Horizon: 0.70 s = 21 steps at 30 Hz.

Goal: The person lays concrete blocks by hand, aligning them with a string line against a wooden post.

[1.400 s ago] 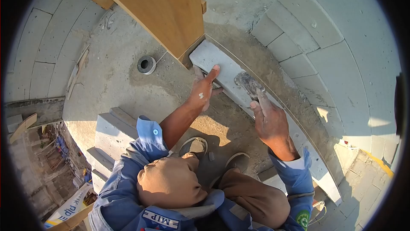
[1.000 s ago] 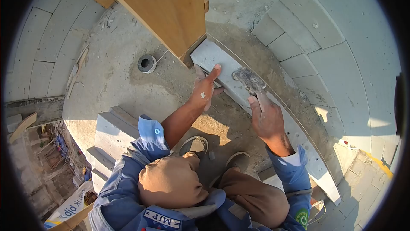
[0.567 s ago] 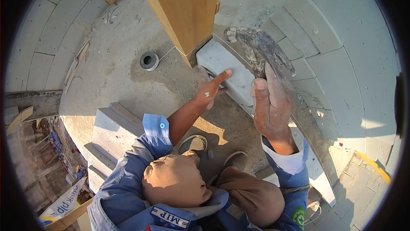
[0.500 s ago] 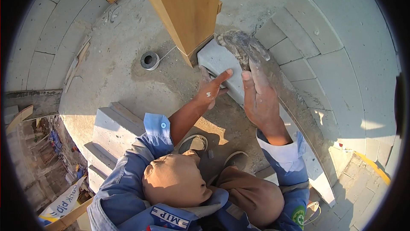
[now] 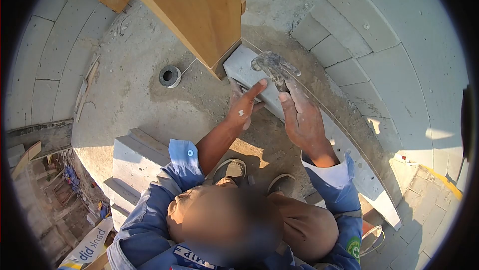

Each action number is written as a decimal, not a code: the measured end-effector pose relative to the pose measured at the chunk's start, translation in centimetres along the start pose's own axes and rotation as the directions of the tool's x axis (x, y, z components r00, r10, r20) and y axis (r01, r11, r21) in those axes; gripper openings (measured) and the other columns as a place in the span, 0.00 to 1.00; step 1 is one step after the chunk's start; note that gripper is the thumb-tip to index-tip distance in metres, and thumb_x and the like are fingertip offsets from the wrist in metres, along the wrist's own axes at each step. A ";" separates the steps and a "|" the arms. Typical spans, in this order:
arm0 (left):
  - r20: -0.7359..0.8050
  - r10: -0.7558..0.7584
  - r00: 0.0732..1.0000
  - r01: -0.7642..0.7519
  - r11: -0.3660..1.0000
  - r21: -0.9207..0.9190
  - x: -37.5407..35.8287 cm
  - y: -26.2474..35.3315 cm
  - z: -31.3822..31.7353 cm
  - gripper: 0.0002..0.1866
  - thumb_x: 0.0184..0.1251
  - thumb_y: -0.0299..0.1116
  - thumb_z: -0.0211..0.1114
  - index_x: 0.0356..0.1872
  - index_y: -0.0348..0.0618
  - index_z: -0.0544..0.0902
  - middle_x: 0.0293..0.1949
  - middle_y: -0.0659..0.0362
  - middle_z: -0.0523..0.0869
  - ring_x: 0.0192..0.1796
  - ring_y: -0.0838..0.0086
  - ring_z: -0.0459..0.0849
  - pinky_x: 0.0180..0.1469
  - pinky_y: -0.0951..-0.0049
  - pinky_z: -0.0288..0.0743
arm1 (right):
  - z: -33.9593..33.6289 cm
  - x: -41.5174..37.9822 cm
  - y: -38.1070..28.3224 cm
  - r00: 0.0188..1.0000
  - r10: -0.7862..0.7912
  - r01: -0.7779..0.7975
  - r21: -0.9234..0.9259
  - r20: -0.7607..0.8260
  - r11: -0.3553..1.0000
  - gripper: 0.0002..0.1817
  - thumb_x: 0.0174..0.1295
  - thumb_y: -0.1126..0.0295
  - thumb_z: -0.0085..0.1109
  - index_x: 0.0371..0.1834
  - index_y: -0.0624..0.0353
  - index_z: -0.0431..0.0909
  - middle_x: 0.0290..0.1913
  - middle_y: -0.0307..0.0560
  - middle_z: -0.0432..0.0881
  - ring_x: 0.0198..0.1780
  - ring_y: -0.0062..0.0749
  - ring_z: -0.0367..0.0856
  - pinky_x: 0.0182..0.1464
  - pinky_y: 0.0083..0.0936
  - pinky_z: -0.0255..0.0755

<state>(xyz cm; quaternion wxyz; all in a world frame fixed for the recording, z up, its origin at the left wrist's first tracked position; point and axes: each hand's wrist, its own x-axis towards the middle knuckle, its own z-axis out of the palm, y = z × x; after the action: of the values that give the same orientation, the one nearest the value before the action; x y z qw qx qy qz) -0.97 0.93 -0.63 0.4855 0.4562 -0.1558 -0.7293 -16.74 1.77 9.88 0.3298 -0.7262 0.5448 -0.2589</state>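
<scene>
I crouch over a row of light grey blocks laid on the concrete floor. My left hand [image 5: 243, 106] rests on the side of the end block [image 5: 244, 70], with its forefinger stretched over the block's top. My right hand [image 5: 302, 123] grips a mortar-caked hammer [image 5: 273, 67], whose head hangs just above the top of that same block. The block's far end butts against the base of a wooden post [image 5: 199, 15].
A small grey ring-shaped spool [image 5: 170, 76] lies on the floor left of the post. Loose grey blocks [image 5: 132, 157] are stacked at my left. A curved block wall [image 5: 389, 55] rises on the right. The slab edge drops off at lower left.
My right hand lifted the hammer from the block's top, swung it high, and has brought it down toward the block's far end. My left hand has stayed on the block.
</scene>
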 end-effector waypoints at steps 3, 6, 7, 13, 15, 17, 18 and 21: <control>0.002 0.029 1.000 -0.029 1.000 -0.007 0.0 0.2 0.1 0.55 0.59 0.44 0.76 0.76 0.48 0.42 0.69 0.47 0.66 0.71 0.56 0.67 0.69 0.40 0.61 | -2.4 -4.3 0.4 1.000 0.018 -0.018 0.146 0.000 0.989 0.21 0.70 0.64 0.57 0.60 0.68 0.74 0.37 0.62 0.84 0.36 0.56 0.85 0.39 0.38 0.76; 0.020 -0.003 1.000 0.002 0.999 0.040 0.2 0.2 -0.1 0.54 0.59 0.43 0.76 0.76 0.50 0.44 0.68 0.46 0.65 0.71 0.56 0.67 0.69 0.40 0.62 | -2.6 -9.7 4.1 0.994 -0.090 0.077 0.197 0.055 0.977 0.20 0.64 0.62 0.66 0.53 0.65 0.78 0.33 0.57 0.83 0.31 0.45 0.85 0.33 0.32 0.75; -0.012 -0.012 1.000 0.013 0.999 0.051 0.1 0.2 -0.1 0.46 0.62 0.45 0.73 0.73 0.45 0.52 0.67 0.49 0.68 0.70 0.57 0.68 0.68 0.45 0.65 | -2.4 -11.6 5.2 0.988 -0.048 0.016 0.215 0.148 0.977 0.20 0.63 0.62 0.68 0.52 0.64 0.79 0.33 0.56 0.83 0.30 0.43 0.85 0.32 0.31 0.75; -0.026 -0.009 1.000 0.012 0.991 0.130 0.1 0.1 -0.1 0.38 0.68 0.48 0.67 0.71 0.37 0.62 0.65 0.51 0.72 0.68 0.59 0.73 0.67 0.54 0.69 | 3.0 -20.9 13.1 0.719 0.397 -0.545 0.108 0.571 0.832 0.22 0.62 0.53 0.67 0.47 0.61 0.79 0.29 0.55 0.82 0.29 0.48 0.82 0.33 0.39 0.75; -0.029 -0.032 0.999 0.036 0.987 0.157 -0.2 0.2 0.0 0.37 0.69 0.49 0.65 0.71 0.38 0.63 0.66 0.51 0.73 0.68 0.59 0.74 0.67 0.53 0.69 | 4.6 -23.0 14.7 0.779 0.339 -0.512 0.223 0.528 0.829 0.24 0.62 0.49 0.65 0.45 0.60 0.78 0.30 0.56 0.82 0.32 0.51 0.83 0.36 0.42 0.75; 0.010 0.008 1.000 -0.010 0.983 0.184 -0.2 0.2 0.2 0.35 0.70 0.50 0.62 0.70 0.39 0.64 0.66 0.52 0.73 0.68 0.60 0.74 0.67 0.52 0.70 | 6.1 -24.2 16.1 0.777 0.296 -0.504 0.265 0.556 0.822 0.26 0.62 0.47 0.63 0.47 0.60 0.78 0.32 0.57 0.82 0.36 0.53 0.83 0.39 0.42 0.75; 0.005 -0.008 1.000 0.007 0.978 0.206 -0.2 0.2 0.1 0.35 0.70 0.50 0.62 0.70 0.39 0.64 0.66 0.52 0.73 0.68 0.60 0.74 0.67 0.52 0.70 | 6.2 -23.7 15.9 0.776 0.297 -0.515 0.287 0.557 0.808 0.26 0.62 0.47 0.63 0.47 0.60 0.78 0.32 0.57 0.82 0.36 0.53 0.83 0.39 0.42 0.75; -0.023 -0.007 1.000 0.012 0.977 0.212 -0.4 0.1 -0.1 0.33 0.72 0.50 0.60 0.70 0.42 0.66 0.66 0.54 0.75 0.69 0.62 0.74 0.67 0.53 0.70 | 5.6 -22.3 16.0 0.678 0.350 -0.579 0.176 0.647 0.796 0.28 0.62 0.43 0.61 0.48 0.60 0.78 0.33 0.56 0.83 0.37 0.53 0.83 0.40 0.43 0.75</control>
<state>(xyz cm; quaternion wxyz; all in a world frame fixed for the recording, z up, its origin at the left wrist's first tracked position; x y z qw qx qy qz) -0.82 1.24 -0.45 0.4323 0.5140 -0.2249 -0.7059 -28.61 21.33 -6.35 0.6655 -0.5278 0.5271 -0.0258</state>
